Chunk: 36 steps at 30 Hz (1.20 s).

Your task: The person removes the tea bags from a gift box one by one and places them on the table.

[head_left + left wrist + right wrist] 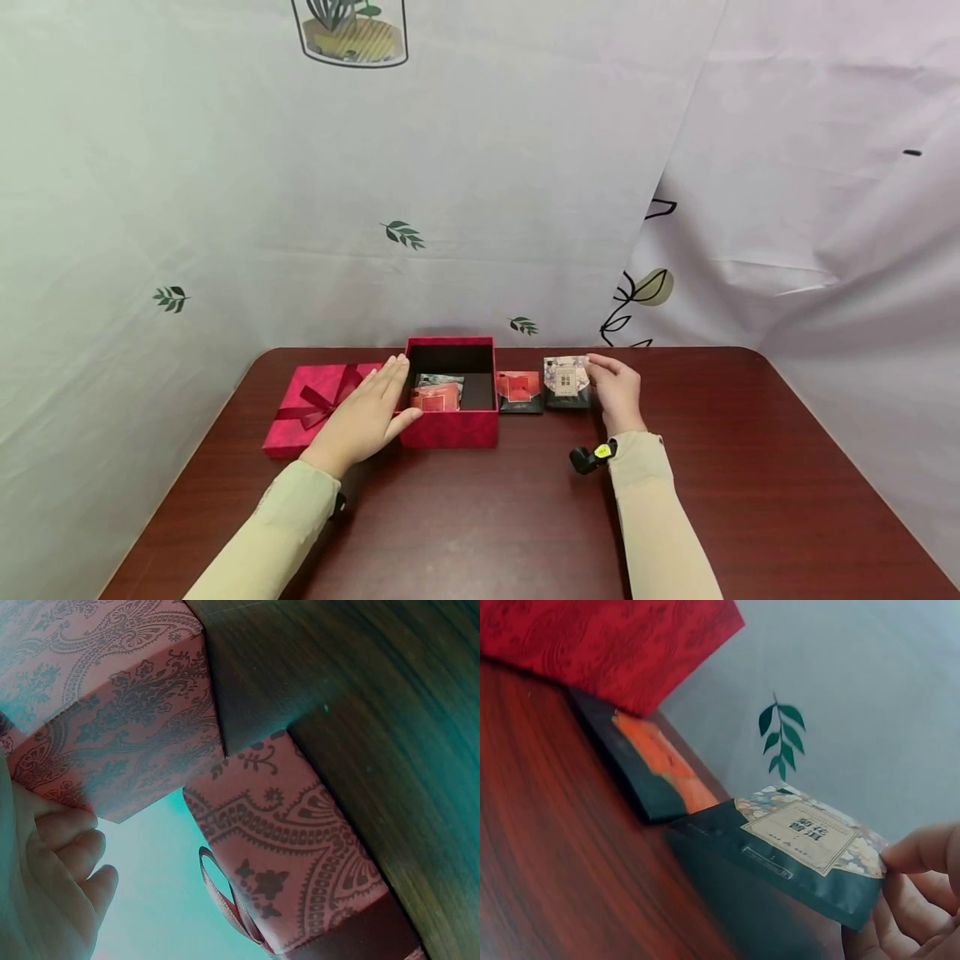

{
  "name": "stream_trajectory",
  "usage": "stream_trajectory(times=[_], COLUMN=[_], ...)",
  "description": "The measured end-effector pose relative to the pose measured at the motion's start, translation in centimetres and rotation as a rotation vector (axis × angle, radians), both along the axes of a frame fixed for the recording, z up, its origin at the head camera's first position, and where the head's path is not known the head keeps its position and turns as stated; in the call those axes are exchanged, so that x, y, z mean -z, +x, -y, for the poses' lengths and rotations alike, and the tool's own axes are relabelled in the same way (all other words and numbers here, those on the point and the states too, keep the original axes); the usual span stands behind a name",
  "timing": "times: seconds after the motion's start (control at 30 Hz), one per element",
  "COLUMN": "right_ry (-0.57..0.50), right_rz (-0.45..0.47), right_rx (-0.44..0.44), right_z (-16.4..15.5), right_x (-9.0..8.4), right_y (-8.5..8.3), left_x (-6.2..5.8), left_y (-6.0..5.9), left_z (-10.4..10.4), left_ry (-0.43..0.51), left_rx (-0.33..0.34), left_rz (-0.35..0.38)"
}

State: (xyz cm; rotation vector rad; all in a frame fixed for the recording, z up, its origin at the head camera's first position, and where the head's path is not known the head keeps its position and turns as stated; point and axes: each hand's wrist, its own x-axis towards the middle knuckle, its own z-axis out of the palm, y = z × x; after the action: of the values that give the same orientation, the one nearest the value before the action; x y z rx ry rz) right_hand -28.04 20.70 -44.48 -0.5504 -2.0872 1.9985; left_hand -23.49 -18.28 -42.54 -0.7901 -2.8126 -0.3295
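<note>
My right hand [617, 393] pinches the edge of a dark green sachet [802, 847] with a cream label and floral top, its near side tilted up from the table. Left of it lies a sachet with an orange-red top [519, 392], close beside the open red box [450, 431]. Inside the box, an orange-red sachet [437, 398] overlaps a grey-green one [450, 380]. My left hand [367, 421] rests at the box's left side, fingers straight and thumb toward the front rim. The patterned box wall [127, 742] shows right at its fingertips in the left wrist view.
The red box lid [300, 408] with a dark red ribbon bow lies left of the box, partly behind my left hand. A pale cloth wall [480, 208] with printed leaves rises behind the table [510, 517]. A black wrist camera [588, 458] sits on my right wrist.
</note>
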Motion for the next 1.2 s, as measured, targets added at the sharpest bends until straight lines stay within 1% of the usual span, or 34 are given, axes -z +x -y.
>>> stream_trajectory(times=[0.23, 0.53, 0.67, 0.73, 0.87, 1.1, 1.2], right_ry=[0.044, 0.186, 0.266, 0.3, 0.361, 0.502, 0.535], right_rz=[0.056, 0.086, 0.112, 0.118, 0.124, 0.109, 0.095], right_rx=[-0.035, -0.016, -0.029, -0.051, -0.092, -0.135, -0.146], right_z=[-0.4, -0.5, -0.9, -1.1, -1.4, -1.1, -0.9], right_x=[0.5, 1.1, 1.2, 1.2, 1.1, 0.6, 0.3], right_y=[0.0, -0.6, -0.9, -1.0, -1.1, -1.0, -0.8], left_x=[0.1, 0.0, -0.1, -0.1, -0.2, -0.2, -0.1], left_y=[0.0, 0.1, 0.1, 0.0, 0.0, 0.0, -0.1], left_z=[0.0, -0.1, 0.0, 0.1, 0.1, 0.1, 0.1], left_ry=[0.003, 0.001, -0.006, -0.011, -0.01, 0.003, -0.005], left_rx=[0.0, 0.0, -0.003, -0.005, -0.007, 0.004, 0.001], left_rz=[-0.001, 0.008, 0.009, 0.01, 0.026, 0.005, 0.01])
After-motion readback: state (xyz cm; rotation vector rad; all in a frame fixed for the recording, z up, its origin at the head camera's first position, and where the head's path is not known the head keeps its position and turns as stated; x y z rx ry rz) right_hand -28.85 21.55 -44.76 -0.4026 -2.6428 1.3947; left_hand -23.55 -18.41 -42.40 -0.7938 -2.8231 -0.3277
